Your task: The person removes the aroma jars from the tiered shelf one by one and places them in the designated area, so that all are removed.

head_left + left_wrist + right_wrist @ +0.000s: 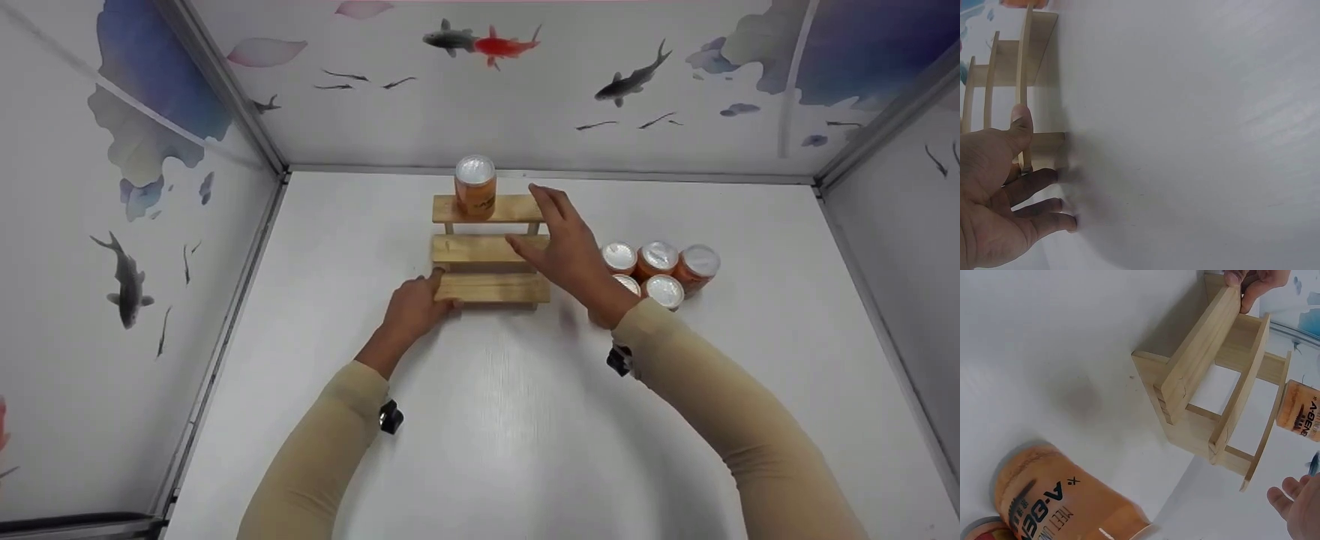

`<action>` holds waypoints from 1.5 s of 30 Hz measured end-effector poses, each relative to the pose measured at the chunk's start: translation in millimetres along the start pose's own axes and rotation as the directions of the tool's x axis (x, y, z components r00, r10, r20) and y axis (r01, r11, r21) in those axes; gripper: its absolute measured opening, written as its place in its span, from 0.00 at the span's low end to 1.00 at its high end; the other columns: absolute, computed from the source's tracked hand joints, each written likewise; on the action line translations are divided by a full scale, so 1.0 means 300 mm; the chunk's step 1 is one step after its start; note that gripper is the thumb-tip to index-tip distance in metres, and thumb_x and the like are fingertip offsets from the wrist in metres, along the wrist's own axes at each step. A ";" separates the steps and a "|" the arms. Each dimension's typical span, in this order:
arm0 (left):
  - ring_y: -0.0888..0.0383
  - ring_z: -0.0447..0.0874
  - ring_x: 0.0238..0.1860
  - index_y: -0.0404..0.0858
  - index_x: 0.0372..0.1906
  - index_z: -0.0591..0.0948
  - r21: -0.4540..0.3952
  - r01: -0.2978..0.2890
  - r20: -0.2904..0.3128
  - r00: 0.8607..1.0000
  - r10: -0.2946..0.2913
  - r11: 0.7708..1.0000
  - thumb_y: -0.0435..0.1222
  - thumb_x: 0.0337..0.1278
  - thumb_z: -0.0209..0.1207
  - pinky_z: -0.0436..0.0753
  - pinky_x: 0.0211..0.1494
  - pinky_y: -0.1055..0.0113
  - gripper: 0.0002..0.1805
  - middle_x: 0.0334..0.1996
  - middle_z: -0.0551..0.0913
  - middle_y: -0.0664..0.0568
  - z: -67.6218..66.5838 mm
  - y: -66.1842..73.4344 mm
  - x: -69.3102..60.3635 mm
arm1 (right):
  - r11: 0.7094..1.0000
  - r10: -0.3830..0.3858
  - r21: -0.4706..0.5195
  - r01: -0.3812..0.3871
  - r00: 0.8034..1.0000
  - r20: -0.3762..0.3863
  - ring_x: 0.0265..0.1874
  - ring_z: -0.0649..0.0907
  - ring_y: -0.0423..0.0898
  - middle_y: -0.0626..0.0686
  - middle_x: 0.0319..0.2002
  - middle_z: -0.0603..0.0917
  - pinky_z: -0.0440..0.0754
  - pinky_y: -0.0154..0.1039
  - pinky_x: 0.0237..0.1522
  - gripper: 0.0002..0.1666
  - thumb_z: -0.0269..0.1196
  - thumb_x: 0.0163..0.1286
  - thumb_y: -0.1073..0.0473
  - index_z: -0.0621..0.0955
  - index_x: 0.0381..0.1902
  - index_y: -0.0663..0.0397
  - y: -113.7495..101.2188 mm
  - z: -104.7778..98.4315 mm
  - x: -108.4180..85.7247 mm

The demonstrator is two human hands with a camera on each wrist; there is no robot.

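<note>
A three-tier wooden stand [491, 289] sits on the white table with its steps rising away from me. My left hand [411, 306] pinches the left end of the lowest step; in the left wrist view the thumb [1022, 121] lies over the board and a finger is under it. On the top tier, left of its middle, an orange can [476, 191] with a silver lid stands upright. My right hand [568, 251] hovers by the stand's right side, fingers spread and holding nothing. In the right wrist view its fingertips [1280, 500] are apart from the can.
Several more orange cans [660, 259] stand in a tight cluster right of the stand, partly hidden by my right wrist. One can [1067, 495] looms close in the right wrist view. Printed wall panels [525, 112] with fish enclose the table at the back and sides.
</note>
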State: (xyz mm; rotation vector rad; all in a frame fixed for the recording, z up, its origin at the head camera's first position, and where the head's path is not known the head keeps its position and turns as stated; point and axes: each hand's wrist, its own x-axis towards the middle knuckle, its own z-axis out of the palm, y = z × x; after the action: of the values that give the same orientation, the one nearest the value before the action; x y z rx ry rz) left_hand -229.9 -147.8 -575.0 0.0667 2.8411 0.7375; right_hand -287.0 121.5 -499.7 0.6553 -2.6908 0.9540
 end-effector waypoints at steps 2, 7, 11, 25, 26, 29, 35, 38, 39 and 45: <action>0.44 0.87 0.56 0.33 0.84 0.70 -0.005 0.000 -0.006 1.000 0.000 1.000 0.52 0.75 0.69 0.83 0.59 0.48 0.44 0.62 0.88 0.32 0.001 -0.001 0.002 | 1.000 0.004 0.012 -0.004 1.000 0.004 0.73 0.80 0.62 0.62 0.80 0.71 0.83 0.58 0.70 0.51 0.73 0.77 0.42 0.64 0.87 0.54 -0.011 0.009 0.014; 0.40 0.88 0.61 0.33 0.84 0.69 -0.015 0.005 0.003 1.000 -0.005 1.000 0.52 0.75 0.69 0.84 0.63 0.46 0.44 0.64 0.87 0.31 0.004 -0.001 0.004 | 1.000 0.023 0.006 -0.024 1.000 0.007 0.74 0.80 0.61 0.61 0.80 0.71 0.83 0.58 0.71 0.51 0.73 0.77 0.42 0.65 0.87 0.54 -0.033 0.040 0.051; 0.38 0.86 0.67 0.35 0.85 0.68 -0.003 0.024 0.020 1.000 -0.024 1.000 0.53 0.76 0.68 0.82 0.68 0.45 0.45 0.68 0.85 0.31 0.006 0.003 0.005 | 0.999 0.036 -0.001 -0.036 0.999 0.009 0.75 0.80 0.62 0.61 0.80 0.71 0.82 0.58 0.72 0.50 0.73 0.78 0.42 0.65 0.86 0.54 -0.048 0.055 0.073; 0.36 0.84 0.71 0.35 0.84 0.69 -0.002 0.029 0.016 0.999 -0.029 1.000 0.51 0.77 0.68 0.81 0.73 0.44 0.42 0.70 0.84 0.31 -0.004 -0.006 0.001 | 1.000 0.004 -0.002 -0.003 1.000 0.029 0.74 0.81 0.62 0.62 0.80 0.72 0.83 0.59 0.70 0.52 0.71 0.79 0.40 0.62 0.87 0.54 -0.095 0.099 0.134; 0.36 0.84 0.71 0.35 0.84 0.69 -0.005 0.030 0.016 0.999 -0.030 1.000 0.51 0.77 0.68 0.81 0.73 0.44 0.42 0.70 0.84 0.31 -0.003 -0.008 0.004 | 1.000 0.001 0.001 -0.001 1.000 0.028 0.73 0.81 0.61 0.62 0.79 0.72 0.84 0.59 0.70 0.52 0.71 0.79 0.40 0.62 0.87 0.53 -0.099 0.103 0.139; 0.36 0.84 0.71 0.36 0.85 0.69 -0.029 0.039 0.021 0.999 -0.038 0.999 0.50 0.77 0.68 0.81 0.73 0.44 0.42 0.70 0.83 0.31 0.006 -0.014 0.013 | 1.000 0.010 0.006 -0.010 0.999 0.032 0.74 0.81 0.61 0.62 0.80 0.71 0.83 0.58 0.71 0.52 0.71 0.79 0.40 0.60 0.88 0.52 -0.109 0.111 0.151; 0.36 0.82 0.73 0.39 0.85 0.70 -0.052 0.000 0.010 1.000 0.001 0.999 0.56 0.74 0.69 0.81 0.74 0.44 0.45 0.71 0.83 0.31 0.079 -0.102 0.081 | 1.000 0.028 -0.003 -0.027 0.999 0.030 0.76 0.80 0.60 0.62 0.79 0.71 0.81 0.55 0.74 0.54 0.73 0.78 0.42 0.60 0.88 0.53 -0.119 0.126 0.177; 0.36 0.83 0.73 0.38 0.84 0.71 -0.042 -0.011 0.003 1.000 0.011 0.999 0.56 0.74 0.69 0.82 0.73 0.44 0.44 0.71 0.83 0.31 0.078 -0.101 0.079 | 0.999 0.040 0.000 -0.040 0.999 0.028 0.76 0.80 0.61 0.63 0.79 0.71 0.81 0.56 0.74 0.54 0.74 0.77 0.43 0.60 0.88 0.53 -0.122 0.129 0.186; 0.37 0.84 0.71 0.38 0.84 0.71 -0.045 -0.012 0.001 1.000 0.012 0.999 0.56 0.75 0.69 0.83 0.71 0.44 0.44 0.70 0.84 0.31 0.078 -0.098 0.078 | 0.999 0.043 0.006 -0.043 0.999 0.027 0.76 0.79 0.61 0.63 0.79 0.71 0.81 0.57 0.74 0.55 0.74 0.77 0.44 0.60 0.88 0.53 -0.122 0.130 0.189; 0.37 0.84 0.70 0.37 0.85 0.69 -0.055 0.033 0.032 0.999 -0.031 0.998 0.51 0.77 0.68 0.82 0.71 0.44 0.42 0.71 0.82 0.30 0.006 -0.006 0.012 | 0.997 0.064 0.032 -0.065 0.997 0.036 0.77 0.78 0.61 0.63 0.81 0.70 0.79 0.57 0.76 0.57 0.75 0.76 0.43 0.57 0.89 0.53 -0.123 0.139 0.199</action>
State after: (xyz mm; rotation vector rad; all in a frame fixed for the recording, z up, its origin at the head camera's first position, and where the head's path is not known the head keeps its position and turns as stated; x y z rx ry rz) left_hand -233.2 -148.3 -578.1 0.0243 2.7835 0.8006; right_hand -323.8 49.2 -491.5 0.6007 -2.7479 1.0150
